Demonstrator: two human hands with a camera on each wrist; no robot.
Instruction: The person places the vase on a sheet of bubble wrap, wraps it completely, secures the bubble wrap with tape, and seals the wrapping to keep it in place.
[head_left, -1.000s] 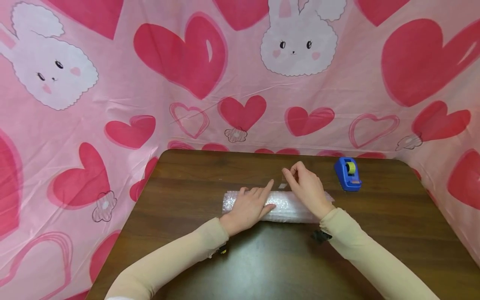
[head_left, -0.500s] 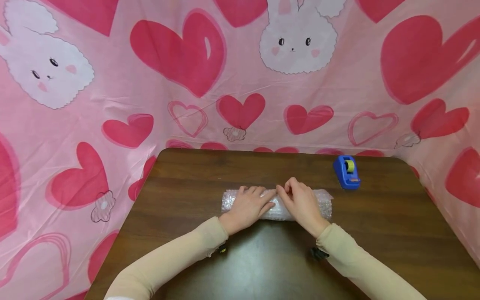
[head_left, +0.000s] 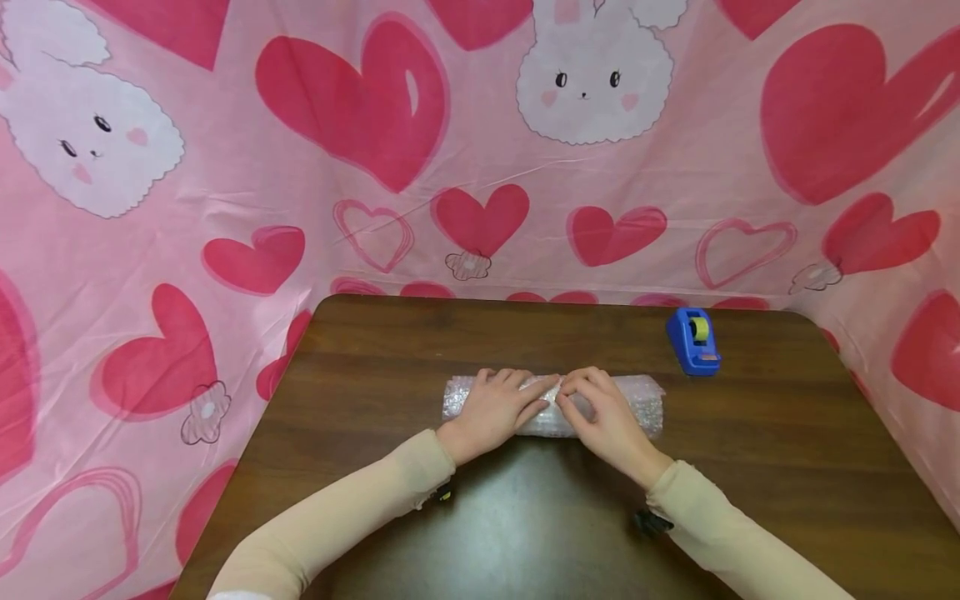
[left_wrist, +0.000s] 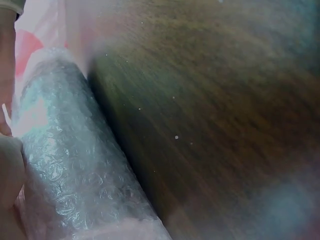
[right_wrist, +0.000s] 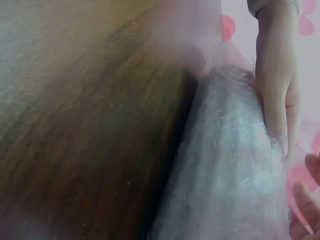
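Observation:
A roll of bubble wrap [head_left: 647, 404] lies crosswise on the table, its clear bubbled surface showing in both wrist views. My left hand [head_left: 489, 418] rests on its left half, fingers stretched out over the top toward the far side. Close beside those fingertips, my right hand [head_left: 609, 423] is bent over the middle of the roll, thumb and index finger pinched together. A thin pale edge of clear tape [left_wrist: 6, 114] shows by the right fingertips in the left wrist view. Most of the strip is hidden by the fingers.
A blue tape dispenser [head_left: 693, 342] with a yellow-looking roll stands at the back right of the brown wooden table [head_left: 390, 342]. Behind and beside the table hangs a pink cloth [head_left: 315, 150] with hearts and rabbits.
My right hand has come down and toward me from beyond the roll, bringing the strip of tape onto the bubble wrap. The left hand has stayed on the roll.

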